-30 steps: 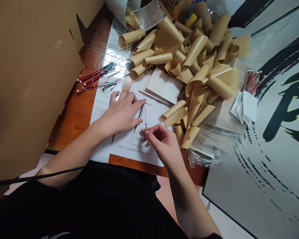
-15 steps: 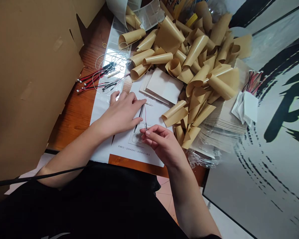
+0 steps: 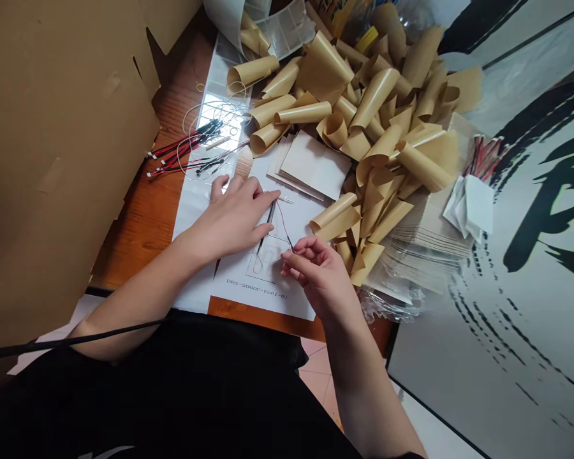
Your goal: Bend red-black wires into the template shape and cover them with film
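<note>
Left hand (image 3: pixel 234 217) spread flat on a printed drawing sheet (image 3: pixel 263 293), fingertips just beside a thin red wire lead (image 3: pixel 283 220); right hand (image 3: pixel 318 274) pinching the lead's lower end between thumb and forefinger, above the sheet's outlined box. Bundled red-and-black wire leads (image 3: pixel 186 150) off to the left, curled tan backing sheets (image 3: pixel 373 108) beyond the drawing.

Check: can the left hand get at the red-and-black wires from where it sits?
Likely yes. The left hand rests on the white sheet, and the wires lie just past its fingertips, with nothing visible between them. The cardboard stands to their left, outside that path.
</note>
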The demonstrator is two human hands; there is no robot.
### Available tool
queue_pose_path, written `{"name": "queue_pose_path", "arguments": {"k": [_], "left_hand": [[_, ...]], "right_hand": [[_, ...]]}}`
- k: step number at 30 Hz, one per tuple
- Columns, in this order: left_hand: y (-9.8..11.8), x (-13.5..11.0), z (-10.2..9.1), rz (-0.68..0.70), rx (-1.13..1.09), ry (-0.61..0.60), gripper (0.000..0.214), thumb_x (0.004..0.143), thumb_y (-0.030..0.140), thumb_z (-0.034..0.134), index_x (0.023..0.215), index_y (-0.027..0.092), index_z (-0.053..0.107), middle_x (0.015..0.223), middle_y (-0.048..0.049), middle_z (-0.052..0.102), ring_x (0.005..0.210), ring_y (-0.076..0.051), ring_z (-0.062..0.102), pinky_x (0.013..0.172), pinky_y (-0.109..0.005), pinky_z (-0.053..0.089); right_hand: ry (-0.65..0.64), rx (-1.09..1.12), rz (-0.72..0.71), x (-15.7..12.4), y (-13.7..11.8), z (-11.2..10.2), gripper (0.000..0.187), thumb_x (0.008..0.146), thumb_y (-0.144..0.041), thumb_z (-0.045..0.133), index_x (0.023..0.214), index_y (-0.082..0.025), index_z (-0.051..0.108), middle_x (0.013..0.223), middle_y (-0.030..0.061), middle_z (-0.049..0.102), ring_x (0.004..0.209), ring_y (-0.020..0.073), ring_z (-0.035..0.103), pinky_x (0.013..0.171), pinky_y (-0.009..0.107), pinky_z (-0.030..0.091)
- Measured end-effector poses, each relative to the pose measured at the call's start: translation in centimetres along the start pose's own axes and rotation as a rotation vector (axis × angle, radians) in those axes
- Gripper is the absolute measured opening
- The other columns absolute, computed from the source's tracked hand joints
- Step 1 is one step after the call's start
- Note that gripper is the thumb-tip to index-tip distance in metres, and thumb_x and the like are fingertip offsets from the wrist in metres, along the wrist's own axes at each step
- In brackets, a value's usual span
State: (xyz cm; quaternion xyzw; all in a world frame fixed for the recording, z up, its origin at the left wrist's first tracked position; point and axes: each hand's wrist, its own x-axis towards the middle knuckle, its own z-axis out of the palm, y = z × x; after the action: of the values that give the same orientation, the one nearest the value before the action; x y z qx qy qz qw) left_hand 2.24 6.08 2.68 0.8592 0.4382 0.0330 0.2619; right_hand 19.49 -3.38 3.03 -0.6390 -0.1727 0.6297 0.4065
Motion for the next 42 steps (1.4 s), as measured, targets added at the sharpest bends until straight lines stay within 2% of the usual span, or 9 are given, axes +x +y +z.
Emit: {"name": "queue_pose_path", "arguments": {"k": [4,9,15,19,23,25,30,34,42], "left_hand": [[0.0,0.0,-0.1,-0.005,-0.022,-0.002,0.052,0.093,0.036,0.059,0.143,0.022,0.054,0.119,-0.0127,0.055,0.12,-0.033,0.045,0.112,-0.055,0.019],[-0.1,0.0,0.0,0.0,-0.028,-0.002,0.052,0.093,0.037,0.059,0.143,0.022,0.053,0.121,-0.013,0.055,0.12,-0.033,0.045,0.113,-0.056,0.019],[-0.1,0.0,-0.1,0.001,-0.022,-0.002,0.051,0.094,0.037,0.058,0.143,0.022,0.053,0.122,-0.0135,0.055,0.12,-0.033,0.045,0.112,-0.056,0.019],[-0.1,0.0,-0.1,0.005,-0.035,-0.004,0.051,0.094,0.037,0.058,0.142,0.022,0.054,0.121,-0.0134,0.055,0.118,-0.033,0.045,0.112,-0.055,0.02],[-0.1,0.0,-0.1,0.005,-0.044,-0.003,0.049,0.094,0.037,0.057,0.141,0.022,0.054,0.12,-0.0129,0.055,0.117,-0.032,0.045,0.112,-0.054,0.019],[-0.1,0.0,-0.2,0.002,-0.052,-0.003,0.049,0.094,0.036,0.057,0.141,0.022,0.055,0.12,-0.0129,0.055,0.118,-0.032,0.044,0.111,-0.054,0.02],[-0.2,0.0,-0.1,0.004,-0.053,0.003,0.049,0.094,0.037,0.057,0.14,0.022,0.055,0.118,-0.0124,0.055,0.117,-0.032,0.044,0.111,-0.054,0.019],[-0.2,0.0,0.0,0.009,-0.045,0.007,0.049,0.094,0.038,0.057,0.141,0.022,0.055,0.118,-0.0121,0.055,0.117,-0.031,0.044,0.111,-0.053,0.019],[-0.2,0.0,-0.1,0.009,-0.042,0.003,0.049,0.095,0.039,0.057,0.141,0.023,0.055,0.116,-0.0117,0.055,0.116,-0.031,0.046,0.111,-0.053,0.02]], "right_hand": [[0.117,-0.083,-0.079,-0.3,-0.3,0.1,0.042,0.058,-0.026,0.086,0.09,-0.021,0.058,0.071,-0.0087,0.06,0.047,0.0084,0.057,0.045,0.025,0.052],[0.146,-0.159,-0.106,-0.2,-0.2,0.1,0.04,0.062,-0.026,0.081,0.098,-0.019,0.065,0.073,-0.0081,0.054,0.046,0.007,0.052,0.041,0.025,0.051],[0.211,-0.303,-0.178,-0.2,-0.4,-0.3,0.027,0.065,-0.028,0.078,0.089,-0.019,0.071,0.071,-0.0048,0.054,0.049,0.0084,0.049,0.044,0.028,0.052],[0.26,-0.498,-0.236,-0.2,-0.5,-1.3,0.019,0.072,-0.031,0.074,0.087,-0.02,0.071,0.07,-0.0021,0.057,0.051,0.0113,0.05,0.045,0.028,0.049],[0.251,-0.639,-0.368,0.0,-0.6,-2.3,0.014,0.077,-0.033,0.072,0.08,-0.021,0.068,0.074,0.0008,0.06,0.064,0.0141,0.055,0.053,0.027,0.049],[0.208,-0.583,-0.379,0.0,-0.7,-2.6,0.014,0.077,-0.033,0.074,0.078,-0.021,0.065,0.079,0.001,0.061,0.068,0.0139,0.056,0.056,0.027,0.049],[0.102,-0.286,-0.27,-0.2,-1.0,-2.7,0.024,0.07,-0.029,0.082,0.074,-0.021,0.059,0.092,0.0019,0.067,0.065,0.0105,0.056,0.053,0.024,0.047],[0.075,-0.159,-0.211,-0.3,-1.2,-2.6,0.031,0.071,-0.032,0.082,0.076,-0.023,0.054,0.085,-0.0004,0.067,0.052,0.0078,0.053,0.044,0.023,0.043],[0.095,-0.286,-0.206,-0.3,-0.9,-2.7,0.019,0.082,-0.039,0.071,0.092,-0.025,0.064,0.062,-0.0062,0.054,0.047,0.0087,0.045,0.039,0.021,0.039]]}}
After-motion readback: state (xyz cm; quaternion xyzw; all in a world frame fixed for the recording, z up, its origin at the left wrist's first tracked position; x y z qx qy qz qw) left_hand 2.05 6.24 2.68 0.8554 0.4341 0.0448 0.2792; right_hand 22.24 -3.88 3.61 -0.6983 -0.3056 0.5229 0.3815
